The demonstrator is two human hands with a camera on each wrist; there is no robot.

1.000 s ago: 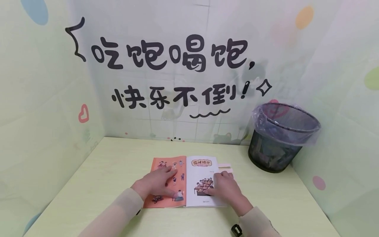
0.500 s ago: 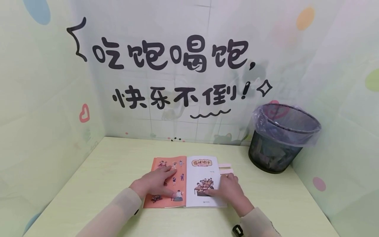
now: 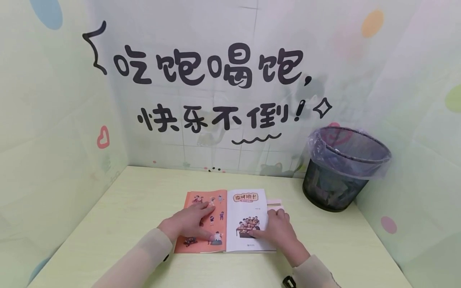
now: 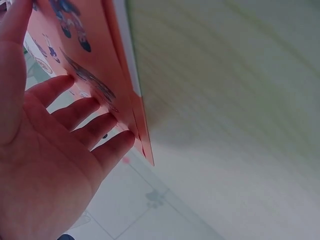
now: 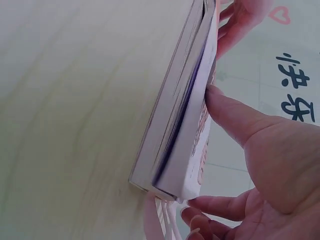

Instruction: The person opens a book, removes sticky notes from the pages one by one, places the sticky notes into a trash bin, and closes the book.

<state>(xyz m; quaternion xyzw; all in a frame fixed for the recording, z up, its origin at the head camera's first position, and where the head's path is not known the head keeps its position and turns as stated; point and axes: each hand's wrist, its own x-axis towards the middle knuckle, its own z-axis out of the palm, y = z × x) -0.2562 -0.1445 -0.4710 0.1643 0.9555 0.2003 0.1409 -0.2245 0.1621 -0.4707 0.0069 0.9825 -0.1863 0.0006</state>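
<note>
An open book [image 3: 246,238] lies on the table, its left page orange with small cartoon figures and its right page a white title page. My left hand [image 3: 191,222] rests on the orange page, fingers spread; the left wrist view shows its fingertips [image 4: 122,142] against that page. At the book's right side, my right hand [image 3: 281,228] has its thumb on the white page and its other fingers curled at the page edge. In the right wrist view, the thumb [image 5: 232,112] presses the top leaf, and a dark gap shows in the page block beneath. Pink paper strips [image 3: 274,202] stick out beyond this edge.
A black mesh waste bin [image 3: 335,184] with a clear plastic liner stands at the table's back right. Printed wall sheets [image 3: 223,156] with large black characters enclose the pale wooden table [image 3: 119,224] at the back and sides. A black device [image 3: 289,281] sits by the right cuff.
The right hand's curled fingers have shifted slightly right and toward me, off the white page to its edge. The left hand and book stay put.
</note>
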